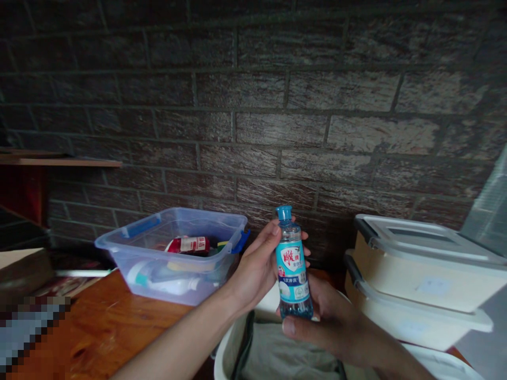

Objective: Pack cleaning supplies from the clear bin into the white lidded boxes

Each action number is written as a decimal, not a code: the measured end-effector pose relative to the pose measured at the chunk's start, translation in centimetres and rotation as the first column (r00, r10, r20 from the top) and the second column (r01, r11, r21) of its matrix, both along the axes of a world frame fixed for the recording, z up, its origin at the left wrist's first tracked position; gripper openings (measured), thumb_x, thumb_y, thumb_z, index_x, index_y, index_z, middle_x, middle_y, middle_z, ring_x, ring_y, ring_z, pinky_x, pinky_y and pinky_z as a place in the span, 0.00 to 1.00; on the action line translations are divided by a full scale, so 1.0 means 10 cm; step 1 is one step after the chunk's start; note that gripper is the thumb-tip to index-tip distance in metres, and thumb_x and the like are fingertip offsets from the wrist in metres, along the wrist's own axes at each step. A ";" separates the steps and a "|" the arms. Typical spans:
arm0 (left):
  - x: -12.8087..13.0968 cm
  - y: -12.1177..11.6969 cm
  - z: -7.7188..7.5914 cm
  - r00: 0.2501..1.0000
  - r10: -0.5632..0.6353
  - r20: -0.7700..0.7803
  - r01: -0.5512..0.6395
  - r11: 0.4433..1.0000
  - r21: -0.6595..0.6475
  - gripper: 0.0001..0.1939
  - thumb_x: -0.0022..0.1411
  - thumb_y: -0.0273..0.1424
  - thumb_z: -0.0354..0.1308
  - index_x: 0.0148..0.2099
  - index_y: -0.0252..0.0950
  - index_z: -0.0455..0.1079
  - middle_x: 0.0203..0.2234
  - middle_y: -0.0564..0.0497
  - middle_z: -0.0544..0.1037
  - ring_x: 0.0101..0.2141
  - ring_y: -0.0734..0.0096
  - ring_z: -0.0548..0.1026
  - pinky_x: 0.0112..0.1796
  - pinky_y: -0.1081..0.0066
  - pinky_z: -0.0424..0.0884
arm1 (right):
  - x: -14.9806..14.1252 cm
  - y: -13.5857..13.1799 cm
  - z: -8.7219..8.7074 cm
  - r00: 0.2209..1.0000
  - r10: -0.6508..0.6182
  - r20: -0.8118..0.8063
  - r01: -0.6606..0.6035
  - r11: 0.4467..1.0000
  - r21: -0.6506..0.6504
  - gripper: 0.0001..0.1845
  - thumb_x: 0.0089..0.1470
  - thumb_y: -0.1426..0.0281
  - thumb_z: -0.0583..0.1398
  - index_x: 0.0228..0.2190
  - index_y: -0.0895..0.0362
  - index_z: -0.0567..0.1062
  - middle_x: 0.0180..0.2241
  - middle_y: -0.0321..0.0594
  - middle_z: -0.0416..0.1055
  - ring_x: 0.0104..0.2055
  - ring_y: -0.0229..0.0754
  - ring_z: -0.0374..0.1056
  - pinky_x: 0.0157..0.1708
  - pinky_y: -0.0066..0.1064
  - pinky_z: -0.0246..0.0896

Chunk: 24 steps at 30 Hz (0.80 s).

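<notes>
A small clear bottle with a blue cap, a teal label and blue liquid stands upright in front of me, held by both hands. My left hand wraps round its upper half from the left, fingers behind it. My right hand cups its base from below and the right, thumb across the front. Under the hands lies a white round container with grey-green cloth in it.
A clear plastic bin with blue handles, holding bottles and tubes, sits on the wooden table at left. Two stacked beige lidded boxes stand at right. A dark brick wall rises close behind. A shelf juts out at far left.
</notes>
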<state>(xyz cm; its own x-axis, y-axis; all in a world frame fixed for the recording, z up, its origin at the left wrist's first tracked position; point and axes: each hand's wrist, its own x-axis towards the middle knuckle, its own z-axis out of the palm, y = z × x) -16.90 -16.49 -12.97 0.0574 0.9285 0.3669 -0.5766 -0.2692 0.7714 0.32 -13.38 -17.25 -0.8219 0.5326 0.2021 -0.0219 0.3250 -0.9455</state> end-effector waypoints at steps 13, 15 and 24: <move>-0.02 0.04 -0.03 0.985 0.063 -0.162 -0.064 0.998 -0.002 0.21 0.69 0.43 0.57 0.59 0.39 0.64 0.47 0.42 0.78 0.38 0.59 0.80 0.40 0.60 0.76 | -0.04 -0.04 0.03 1.000 0.005 -0.015 -0.006 0.999 -0.034 0.26 0.53 0.62 0.70 0.50 0.56 0.71 0.37 0.35 0.69 0.37 0.39 0.60 0.36 0.31 0.56; -0.03 0.04 -0.04 0.975 0.080 -0.206 -0.081 0.997 0.000 0.21 0.69 0.44 0.57 0.59 0.40 0.64 0.48 0.42 0.78 0.38 0.59 0.81 0.41 0.61 0.75 | -0.05 -0.04 0.03 0.999 0.014 -0.033 -0.016 0.998 -0.056 0.27 0.53 0.63 0.70 0.51 0.56 0.71 0.37 0.35 0.70 0.37 0.39 0.61 0.36 0.30 0.55; -0.07 0.03 -0.07 0.947 0.104 -0.303 -0.089 0.994 0.065 0.22 0.72 0.43 0.53 0.62 0.40 0.61 0.49 0.41 0.79 0.42 0.56 0.80 0.43 0.60 0.73 | 0.01 -0.02 -0.05 0.999 0.012 -0.043 -0.020 0.982 -0.189 0.31 0.52 0.63 0.71 0.54 0.56 0.69 0.38 0.36 0.70 0.37 0.38 0.61 0.34 0.29 0.54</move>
<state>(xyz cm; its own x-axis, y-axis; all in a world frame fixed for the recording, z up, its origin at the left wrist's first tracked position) -17.59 -16.15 -13.69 0.0851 0.9161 0.3918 -0.2845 -0.3545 0.8907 0.43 -13.54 -17.71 -0.8236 0.5514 0.1325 -0.0659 0.1390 -0.9881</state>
